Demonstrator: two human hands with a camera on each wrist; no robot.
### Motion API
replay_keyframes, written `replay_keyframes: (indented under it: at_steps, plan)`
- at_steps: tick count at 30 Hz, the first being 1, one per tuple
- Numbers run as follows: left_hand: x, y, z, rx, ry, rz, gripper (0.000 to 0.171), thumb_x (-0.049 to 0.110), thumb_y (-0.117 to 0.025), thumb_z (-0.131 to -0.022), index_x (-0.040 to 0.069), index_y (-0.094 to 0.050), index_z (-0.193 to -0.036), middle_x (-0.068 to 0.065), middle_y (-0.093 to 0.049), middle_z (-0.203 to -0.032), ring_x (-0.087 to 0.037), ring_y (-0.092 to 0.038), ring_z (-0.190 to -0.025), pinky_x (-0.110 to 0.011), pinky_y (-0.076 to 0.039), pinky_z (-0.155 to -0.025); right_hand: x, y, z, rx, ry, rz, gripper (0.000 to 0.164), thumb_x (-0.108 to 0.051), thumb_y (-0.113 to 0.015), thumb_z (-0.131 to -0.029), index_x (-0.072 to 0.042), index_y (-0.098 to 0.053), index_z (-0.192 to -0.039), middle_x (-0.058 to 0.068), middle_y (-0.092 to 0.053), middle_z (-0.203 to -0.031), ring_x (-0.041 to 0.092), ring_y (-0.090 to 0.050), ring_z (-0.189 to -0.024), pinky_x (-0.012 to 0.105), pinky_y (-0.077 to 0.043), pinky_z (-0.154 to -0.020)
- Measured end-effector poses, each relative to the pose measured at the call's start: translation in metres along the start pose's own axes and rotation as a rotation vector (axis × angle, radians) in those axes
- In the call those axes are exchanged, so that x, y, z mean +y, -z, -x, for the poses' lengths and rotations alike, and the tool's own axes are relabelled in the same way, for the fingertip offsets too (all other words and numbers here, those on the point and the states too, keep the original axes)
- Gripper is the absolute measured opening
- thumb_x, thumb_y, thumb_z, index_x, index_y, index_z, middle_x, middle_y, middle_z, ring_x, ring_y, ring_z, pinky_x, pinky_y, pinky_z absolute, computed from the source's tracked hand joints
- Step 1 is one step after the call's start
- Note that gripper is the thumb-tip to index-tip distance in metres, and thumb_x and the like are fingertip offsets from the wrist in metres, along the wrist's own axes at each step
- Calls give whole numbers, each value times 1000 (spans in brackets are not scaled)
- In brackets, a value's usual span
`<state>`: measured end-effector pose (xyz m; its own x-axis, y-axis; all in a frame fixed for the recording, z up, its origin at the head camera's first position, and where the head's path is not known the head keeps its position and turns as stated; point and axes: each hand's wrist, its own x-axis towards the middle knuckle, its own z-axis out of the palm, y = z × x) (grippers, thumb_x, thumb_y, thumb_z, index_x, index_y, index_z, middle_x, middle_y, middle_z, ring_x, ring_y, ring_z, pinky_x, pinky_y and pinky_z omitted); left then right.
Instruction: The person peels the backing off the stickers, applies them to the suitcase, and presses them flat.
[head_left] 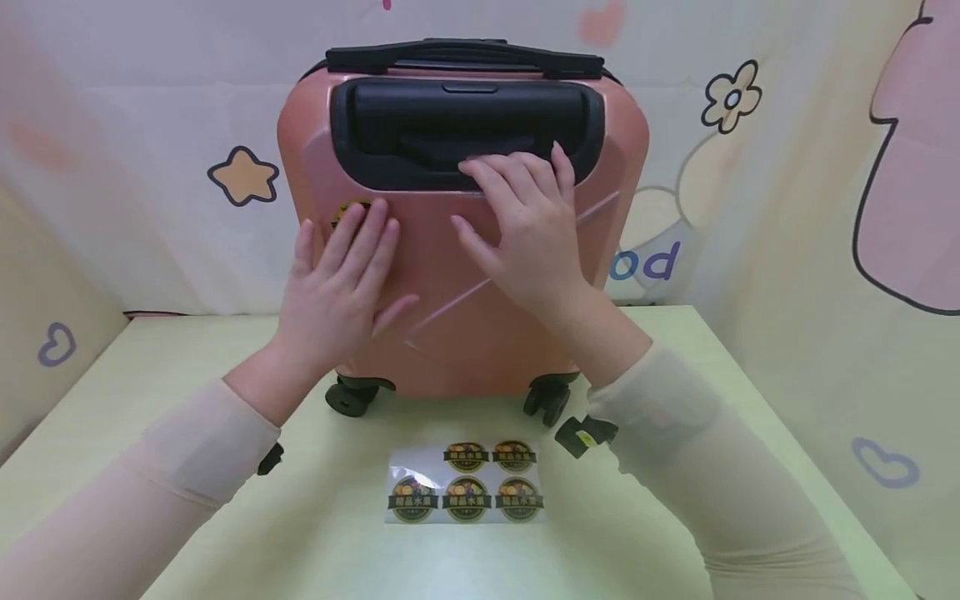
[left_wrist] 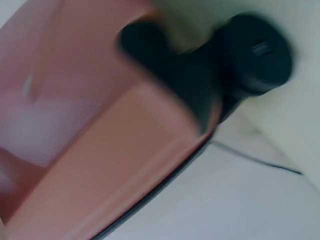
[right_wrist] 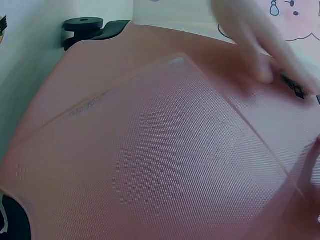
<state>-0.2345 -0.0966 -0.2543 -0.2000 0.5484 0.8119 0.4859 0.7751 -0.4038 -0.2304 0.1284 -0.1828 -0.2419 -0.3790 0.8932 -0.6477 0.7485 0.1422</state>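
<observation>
A pink hard-shell suitcase [head_left: 450, 292] stands upright on the table, its black handle recess [head_left: 465, 125] facing me. The left hand [head_left: 337, 275] lies along the upper left of the shell, fingers straight. Those fingers partly cover a round dark sticker [head_left: 345, 210], whose edge also shows in the right wrist view as a dark patch [right_wrist: 294, 86] beside the left hand [right_wrist: 255, 45]. My right hand [head_left: 532, 225] has its bent, loose fingertips at the lower edge of the handle recess, holding nothing. In the left wrist view a blurred caster wheel [left_wrist: 257, 52] and the suitcase side appear.
A sticker sheet [head_left: 465, 483] with several round fruit-logo stickers and one bare spot lies on the table [head_left: 465, 567] before the suitcase. Behind it hangs a patterned cloth [head_left: 150, 83]. Black wrist devices [head_left: 585, 435] hang under the sleeves.
</observation>
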Motion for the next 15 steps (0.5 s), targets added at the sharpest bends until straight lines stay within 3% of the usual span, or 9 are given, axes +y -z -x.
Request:
replay_keyframes:
  at_steps: [3, 5, 10, 15]
  plan:
    - [-2, 2, -11, 10, 110, 14, 67, 51, -33, -96, 8, -26, -147, -9, -19, -153, -26, -15, -140, -55, -9, -108, -1, 1, 0, -17, -17, 0, 41, -32, -63, -86, -5, -62, -117, 12, -61, -114, 29, -48, -110, 44, -9, -110]
    - [1, 1, -10, -3, 121, 24, 67, 51, -31, -97, 8, -26, -147, -9, -20, -153, -27, -14, -140, -55, -7, -108, -1, 1, -1, -19, -18, 0, 41, -32, -63, -86, -4, -62, -117, 12, -61, -114, 29, -48, -110, 43, -9, -111]
    - [14, -7, 6, -29, 49, 54, 66, 51, -31, -96, 7, -32, -145, -11, -24, -151, -31, -17, -139, -56, -8, -107, 0, 1, 0, -7, -2, 3, 41, -32, -63, -87, -4, -62, -117, 12, -61, -114, 29, -48, -109, 42, -9, -111]
    - [16, -5, 11, -45, -35, 44, 64, 49, -30, -97, 6, -31, -145, -9, -22, -152, -29, -20, -138, -57, -11, -106, 0, 0, 0, -6, 0, 9, 41, -32, -63, -87, -4, -62, -117, 13, -61, -114, 29, -48, -109, 42, -9, -111]
